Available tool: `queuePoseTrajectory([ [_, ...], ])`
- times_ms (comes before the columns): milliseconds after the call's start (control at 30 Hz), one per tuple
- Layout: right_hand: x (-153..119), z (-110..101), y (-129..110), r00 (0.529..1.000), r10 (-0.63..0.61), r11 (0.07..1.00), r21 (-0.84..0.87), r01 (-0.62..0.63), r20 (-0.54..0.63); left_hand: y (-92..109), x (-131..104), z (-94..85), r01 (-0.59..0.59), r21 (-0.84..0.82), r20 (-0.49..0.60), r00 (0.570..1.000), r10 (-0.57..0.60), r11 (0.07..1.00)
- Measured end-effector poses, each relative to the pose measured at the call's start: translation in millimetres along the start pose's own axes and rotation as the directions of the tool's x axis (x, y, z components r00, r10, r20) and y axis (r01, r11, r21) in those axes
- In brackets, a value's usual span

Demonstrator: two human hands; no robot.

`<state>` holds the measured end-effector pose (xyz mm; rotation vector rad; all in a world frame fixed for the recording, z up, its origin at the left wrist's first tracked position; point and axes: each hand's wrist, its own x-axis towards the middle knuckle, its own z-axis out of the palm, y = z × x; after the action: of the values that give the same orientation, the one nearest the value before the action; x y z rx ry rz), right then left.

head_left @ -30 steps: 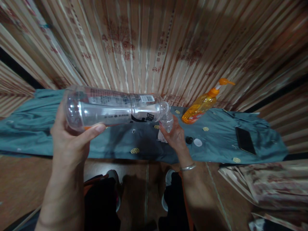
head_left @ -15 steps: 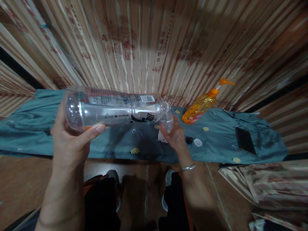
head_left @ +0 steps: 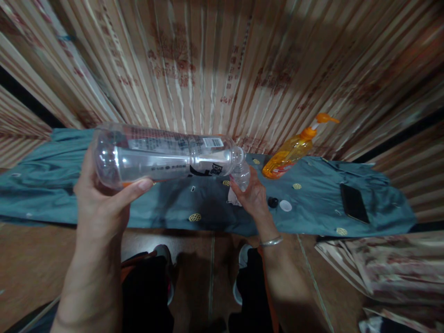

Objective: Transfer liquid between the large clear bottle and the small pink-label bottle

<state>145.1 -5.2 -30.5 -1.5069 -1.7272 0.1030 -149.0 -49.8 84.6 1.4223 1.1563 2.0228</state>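
Observation:
My left hand (head_left: 104, 199) is closed around the base end of a large clear plastic bottle (head_left: 159, 155), thumb along its underside. The bottle lies almost level in the air, its neck pointing right. A barcode and dark lettering show on its wall. My right hand (head_left: 253, 194) is wrapped round a small clear plastic bottle (head_left: 241, 175), held tilted with its top against the large bottle's mouth. Whether liquid passes between them I cannot tell. Beneath my right hand, a pale crumpled piece (head_left: 233, 198) shows in part.
An orange pump bottle (head_left: 286, 157) stands behind my right hand. A black cap (head_left: 273, 202) and a white round lid (head_left: 285, 206) lie beside that hand. Farther right is a black phone (head_left: 354, 202) on the teal cloth (head_left: 312, 217). A pleated curtain (head_left: 208, 69) hangs behind.

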Motion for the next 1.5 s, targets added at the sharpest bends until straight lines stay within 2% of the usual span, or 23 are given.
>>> queuePoseTrajectory([
  [600,-0.4,-1.4,-0.4,0.999,0.030,1.000,0.004,-0.030,0.037,0.0,-0.4,-1.4,-0.015,0.026,0.029,0.999,0.014,1.000],
  [867,-1.0,0.9,-0.9,1.000,0.006,1.000,-0.009,-0.006,-0.013,0.0,-0.6,-0.2,-0.052,0.049,0.027,0.998,0.051,0.997],
  [1100,-0.1,-1.9,-2.7,0.999,0.019,1.000,-0.022,-0.018,0.033,0.0,-0.4,-0.9,-0.042,0.047,0.024,0.999,0.041,0.998],
  [1500,0.7,0.3,-0.3,1.000,-0.016,1.000,0.011,0.016,-0.013,-1.5,-0.8,-0.2,-0.023,0.051,0.004,1.000,0.023,0.998],
])
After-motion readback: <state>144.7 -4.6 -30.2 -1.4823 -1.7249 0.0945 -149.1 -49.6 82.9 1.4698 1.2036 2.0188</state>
